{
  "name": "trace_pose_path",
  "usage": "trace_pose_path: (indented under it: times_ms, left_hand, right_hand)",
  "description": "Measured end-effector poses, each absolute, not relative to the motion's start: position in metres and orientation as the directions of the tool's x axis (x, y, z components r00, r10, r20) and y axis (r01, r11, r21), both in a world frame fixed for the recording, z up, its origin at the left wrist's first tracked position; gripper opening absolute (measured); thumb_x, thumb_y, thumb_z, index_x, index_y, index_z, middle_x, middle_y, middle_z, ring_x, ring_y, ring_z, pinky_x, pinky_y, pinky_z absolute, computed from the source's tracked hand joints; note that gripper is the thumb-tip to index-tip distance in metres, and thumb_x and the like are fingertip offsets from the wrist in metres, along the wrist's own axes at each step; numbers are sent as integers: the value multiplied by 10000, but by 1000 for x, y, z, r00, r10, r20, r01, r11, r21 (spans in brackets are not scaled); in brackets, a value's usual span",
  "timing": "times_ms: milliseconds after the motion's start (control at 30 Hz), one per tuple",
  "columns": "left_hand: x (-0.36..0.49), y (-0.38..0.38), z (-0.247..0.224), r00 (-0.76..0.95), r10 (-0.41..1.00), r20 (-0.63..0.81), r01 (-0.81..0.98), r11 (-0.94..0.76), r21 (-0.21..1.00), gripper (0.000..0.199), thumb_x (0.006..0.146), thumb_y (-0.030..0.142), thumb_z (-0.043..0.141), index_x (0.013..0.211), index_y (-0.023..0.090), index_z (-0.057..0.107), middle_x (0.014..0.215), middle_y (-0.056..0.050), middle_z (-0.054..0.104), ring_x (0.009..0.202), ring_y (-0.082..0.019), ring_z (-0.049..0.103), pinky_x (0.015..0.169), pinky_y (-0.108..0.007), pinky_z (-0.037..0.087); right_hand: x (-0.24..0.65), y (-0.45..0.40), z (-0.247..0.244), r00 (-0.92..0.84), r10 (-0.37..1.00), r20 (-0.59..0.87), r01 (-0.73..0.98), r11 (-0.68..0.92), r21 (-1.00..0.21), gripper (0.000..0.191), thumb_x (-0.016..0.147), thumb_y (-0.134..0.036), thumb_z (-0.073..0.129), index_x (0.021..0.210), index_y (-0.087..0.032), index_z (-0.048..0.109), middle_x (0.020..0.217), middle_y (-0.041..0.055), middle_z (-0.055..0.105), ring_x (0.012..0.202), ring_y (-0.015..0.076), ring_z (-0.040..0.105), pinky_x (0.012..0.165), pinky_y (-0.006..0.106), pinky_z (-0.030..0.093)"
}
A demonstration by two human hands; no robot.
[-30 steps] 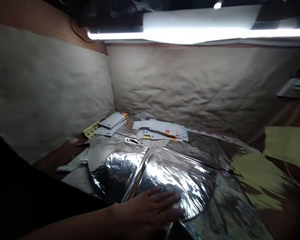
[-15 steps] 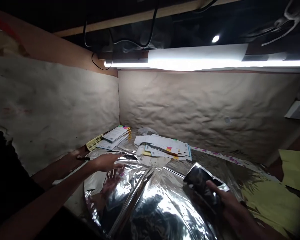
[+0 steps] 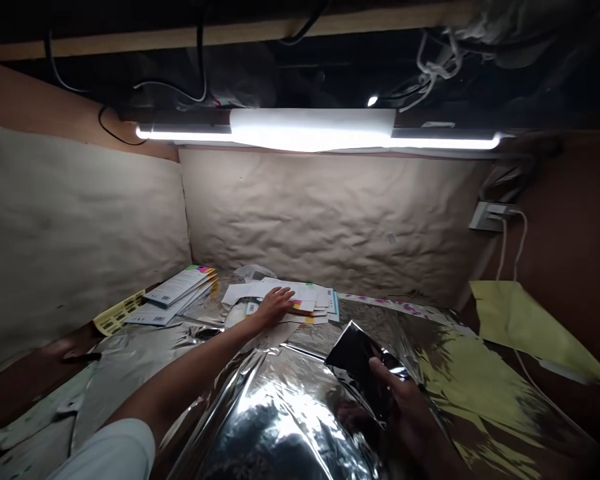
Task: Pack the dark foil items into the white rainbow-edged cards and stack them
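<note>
No legible text, label, brand or number found. The printed booklets [image 3: 180,287] left of the paper stack [image 3: 300,297], the yellow sheet [image 3: 119,312] further left and the pink-marked strip [image 3: 385,304] right of it carry only unreadably small or blurred print.

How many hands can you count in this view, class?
2: the left hand rests on the stacked papers, and the right hand holds a dark piece of foil. None appear hidden.
</note>
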State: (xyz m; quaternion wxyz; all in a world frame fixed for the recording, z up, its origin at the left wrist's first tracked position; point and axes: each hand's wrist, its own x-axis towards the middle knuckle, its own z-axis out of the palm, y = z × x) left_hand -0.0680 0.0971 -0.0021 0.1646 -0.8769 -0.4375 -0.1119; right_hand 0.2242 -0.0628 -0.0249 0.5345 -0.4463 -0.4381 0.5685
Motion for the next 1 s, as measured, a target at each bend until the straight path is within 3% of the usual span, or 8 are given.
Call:
trace_pose_path:
  times_ms: [133,233,367,467,600,733,833,1000]
  left_hand:
    - [-58,84,-3,602,659,451,789,-579,-208,287,975,155,415,1060,137,689,1325,-154,603,1263,-312,510,1050,-502,377]
    - [-40,44,-13,664,589,460,729,-648,-221,274,992,216,414,1068,166,673,1205,-123,671,1077,-253,620,860,-389,501]
    - [-6,-21,-33,818,436,374,530,-825,-195,224,986,237,428,987,204,649,982,-46,710,785,-161,648,638,-261,500]
    - [5,-41,-38,868,397,297,439,-894,-89,200,937,311,539,1100,229,621,1133,-59,681,974,-198,645,797,-298,525]
    - [-7,-18,-39,794,591,141,589,-806,61,932,721,691,671,1476,241,362,1561,-172,308,1423,-417,268,1109,-597,263]
    - [-21,4,-51,763,646,3,634,-749,194,1078,704,847,521,1550,261,200,1607,-180,164,1467,-410,142,1137,-625,135]
    - [-22,4,-54,747,665,12,646,-730,224,1123,659,860,556,1546,257,225,1596,-188,198,1452,-423,193,1129,-622,173]
    - [-19,2,-51,753,656,57,628,-741,237,1217,586,863,616,1550,242,209,1598,-193,188,1434,-438,229,1121,-605,233]
  right_hand:
    - [237,-59,-20,-115,973,-202,-483,-232,-844,301,766,-423,744,907,-161,700,790,74,760,816,310,740,665,401,627]
    - [247,-53,-16,-162,959,-233,-633,-282,-721,222,776,-326,747,904,-152,693,794,59,764,777,249,746,646,320,632]
    - [254,-46,-16,-161,934,-318,-794,-314,-521,105,786,-118,716,854,-167,653,716,-4,751,649,128,730,635,194,610]
    - [256,-44,-17,-172,894,-413,-785,-378,-491,75,838,-114,662,830,-174,617,640,-26,727,574,126,709,659,267,625]
    - [259,-45,-15,-161,868,-470,-729,-425,-536,77,857,-161,648,807,-175,591,595,-36,702,529,140,685,681,378,628]
    - [261,-45,-14,-134,893,-430,-690,-396,-606,50,847,-142,668,825,-154,625,649,-15,726,570,126,697,676,290,616]
    - [258,-46,-17,-104,910,-402,-684,-359,-635,23,839,-124,680,846,-133,661,710,14,753,614,124,712,672,235,604]
    - [246,-48,-24,-130,916,-378,-676,-361,-642,98,821,-172,712,907,-127,702,784,42,774,725,185,741,743,298,615]
